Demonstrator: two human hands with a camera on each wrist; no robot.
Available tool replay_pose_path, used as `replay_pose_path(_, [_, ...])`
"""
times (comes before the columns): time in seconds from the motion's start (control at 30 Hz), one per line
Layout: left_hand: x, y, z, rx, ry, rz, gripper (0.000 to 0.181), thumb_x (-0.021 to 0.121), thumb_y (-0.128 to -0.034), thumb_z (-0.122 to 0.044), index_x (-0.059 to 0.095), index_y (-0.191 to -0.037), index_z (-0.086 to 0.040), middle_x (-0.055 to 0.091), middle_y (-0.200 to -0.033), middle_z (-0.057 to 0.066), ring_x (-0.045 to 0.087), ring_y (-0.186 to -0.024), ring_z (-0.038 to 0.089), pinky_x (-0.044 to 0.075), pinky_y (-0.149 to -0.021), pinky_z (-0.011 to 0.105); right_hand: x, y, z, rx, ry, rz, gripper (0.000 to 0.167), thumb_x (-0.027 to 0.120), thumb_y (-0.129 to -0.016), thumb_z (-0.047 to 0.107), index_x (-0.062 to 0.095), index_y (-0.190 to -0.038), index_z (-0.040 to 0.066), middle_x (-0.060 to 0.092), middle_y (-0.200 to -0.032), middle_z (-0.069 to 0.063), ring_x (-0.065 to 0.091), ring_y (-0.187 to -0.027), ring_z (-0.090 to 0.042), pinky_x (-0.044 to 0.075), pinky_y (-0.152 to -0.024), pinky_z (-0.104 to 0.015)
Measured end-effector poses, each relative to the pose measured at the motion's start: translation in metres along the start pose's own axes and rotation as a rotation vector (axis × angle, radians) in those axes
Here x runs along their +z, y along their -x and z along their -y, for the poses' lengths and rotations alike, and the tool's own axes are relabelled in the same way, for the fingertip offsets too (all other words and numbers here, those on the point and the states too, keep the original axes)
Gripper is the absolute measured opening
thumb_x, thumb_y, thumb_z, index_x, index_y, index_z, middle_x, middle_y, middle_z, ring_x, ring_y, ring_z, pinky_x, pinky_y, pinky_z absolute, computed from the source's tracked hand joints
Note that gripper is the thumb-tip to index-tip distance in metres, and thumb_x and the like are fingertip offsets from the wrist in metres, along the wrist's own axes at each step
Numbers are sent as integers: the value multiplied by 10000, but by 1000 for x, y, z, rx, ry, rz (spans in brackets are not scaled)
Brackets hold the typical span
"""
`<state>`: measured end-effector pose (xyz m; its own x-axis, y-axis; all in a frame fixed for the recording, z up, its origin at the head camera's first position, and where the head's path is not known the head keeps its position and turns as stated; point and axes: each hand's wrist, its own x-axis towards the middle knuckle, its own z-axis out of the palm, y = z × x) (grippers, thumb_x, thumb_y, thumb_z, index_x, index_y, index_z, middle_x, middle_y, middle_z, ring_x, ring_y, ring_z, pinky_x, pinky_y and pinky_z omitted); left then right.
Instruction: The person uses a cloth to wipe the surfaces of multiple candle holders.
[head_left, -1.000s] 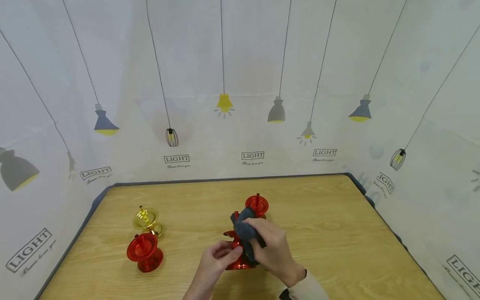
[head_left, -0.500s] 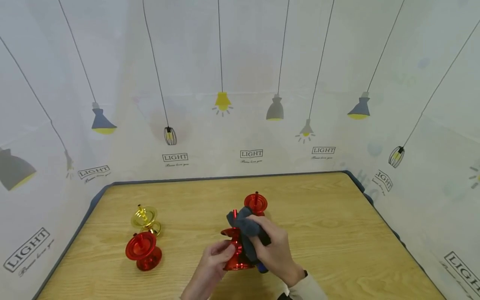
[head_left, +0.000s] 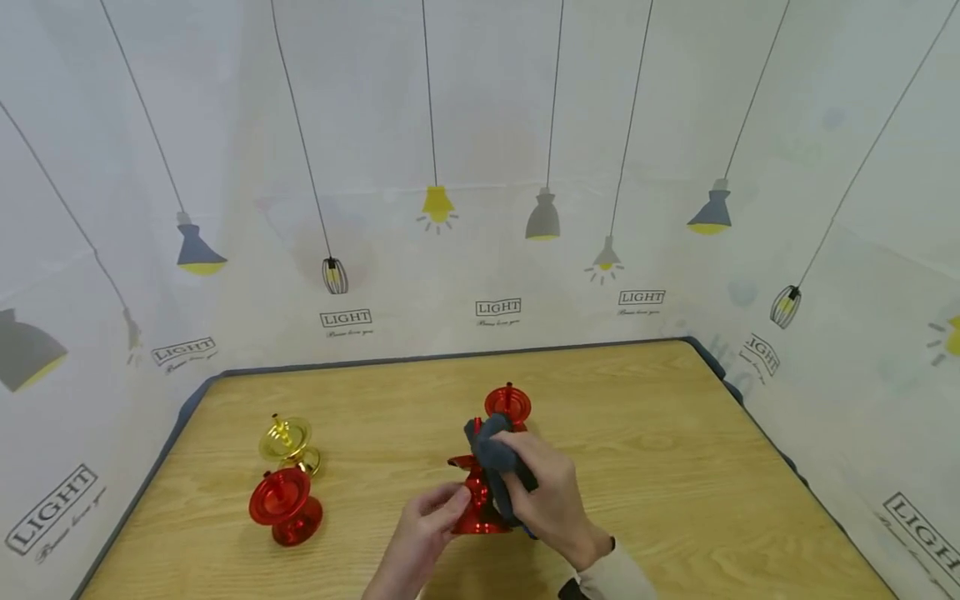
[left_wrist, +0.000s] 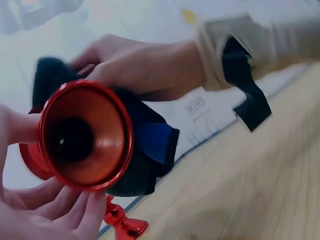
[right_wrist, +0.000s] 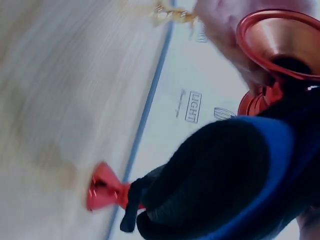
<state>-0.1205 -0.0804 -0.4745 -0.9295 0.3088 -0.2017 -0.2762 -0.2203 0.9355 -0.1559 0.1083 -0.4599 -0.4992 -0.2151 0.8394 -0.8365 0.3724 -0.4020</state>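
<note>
In the head view, a shiny red candle holder (head_left: 480, 518) is held off to the near middle by my left hand (head_left: 423, 527), thumb and fingers around its stem. My right hand (head_left: 551, 496) grips a dark blue cloth (head_left: 492, 452) that lies against the holder's right side and partly hides its dish. The left wrist view looks into the holder's hollow, flared base (left_wrist: 111, 135), which is tilted toward that camera, with the cloth (left_wrist: 132, 172) bunched behind it. Folds of the cloth (right_wrist: 210, 165) fill much of the right wrist view.
Just behind the hands stands another red candle holder (head_left: 508, 402), partly covered by the cloth. At the left of the wooden table (head_left: 660, 433) are a gold candle holder (head_left: 288, 439) and a red one (head_left: 288, 506). A lamp-patterned sheet (head_left: 360, 200) surrounds the table.
The cloth and right hand have shifted slightly against the held candle holder, which has tilted a little. Both hands keep their grips. The head view has drifted slightly; the standing holders stay put.
</note>
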Motion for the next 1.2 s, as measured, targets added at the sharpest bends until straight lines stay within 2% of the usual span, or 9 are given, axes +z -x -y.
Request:
replay_pose_path(0.13, [6,-1,1,14,-218,-180,474,716,-948,-372,676,-1208,22,757,-1066,45,693,-972,126,550,-834,287,1,-2,0,-152,96,21,214,578,-1031,168,683,-1148,23,729,-1054,-94,726,-955,-247,583,-912,-318])
replay_pose_path(0.27, [5,-1,3,29,-254,-190,461,725,-942,-366,691,-1191,20,761,-1060,61,698,-964,132,549,-820,285,2,-2,2,-169,76,21,259,544,-1045,209,686,-1143,16,727,-1056,-102,726,-960,-249,584,-911,-323])
replay_pose_path(0.43, [-1,0,4,9,-47,15,443,619,-1022,-306,624,-1301,38,750,-1098,15,698,-998,108,556,-875,276,-2,2,2,-57,-38,12,206,660,-981,88,673,-1181,38,731,-1069,-105,733,-964,-244,555,-947,-249])
replay_pose_path(0.57, [-6,3,2,7,181,231,313,477,-1085,-256,643,-1298,-98,743,-1136,-49,689,-1068,83,522,-991,279,-4,5,1,96,-140,-3,378,754,-860,-64,672,-1207,61,742,-1092,-116,734,-1013,-213,531,-966,-205])
replay_pose_path(0.67, [-6,5,0,82,199,276,272,437,-1097,-215,648,-1251,-141,739,-1138,-59,687,-1068,78,518,-1000,276,-6,8,0,176,-137,-26,414,777,-836,-70,682,-1214,70,751,-1102,-116,728,-1045,-186,533,-958,-203])
replay_pose_path(0.73, [-4,7,-3,155,116,196,259,485,-1080,-193,644,-1248,-76,735,-1108,-53,685,-1032,84,537,-952,265,-9,8,1,227,-104,-64,410,787,-839,-45,687,-1215,85,758,-1095,-99,727,-1030,-151,541,-928,-191])
replay_pose_path(0.97, [9,9,-12,386,-251,-280,232,698,-945,-76,695,-1150,33,739,-1031,97,698,-920,134,562,-837,244,-18,3,19,312,-161,-208,464,799,-805,-86,599,-1212,12,753,-1033,-155,726,-957,-90,575,-835,-194])
replay_pose_path(1.07, [16,9,-14,462,-290,-359,226,728,-916,-36,710,-1138,3,741,-992,113,703,-888,121,567,-835,235,-16,6,28,229,-141,-172,482,836,-770,-69,624,-1194,21,744,-1044,-157,731,-959,-110,576,-825,-188])
replay_pose_path(1.2, [25,10,-15,520,-324,-382,234,765,-894,-58,721,-1124,-43,742,-946,82,698,-841,118,573,-810,248,-9,11,33,103,-96,-146,490,844,-759,-55,681,-1208,55,739,-1096,-135,735,-992,-179,571,-856,-195])
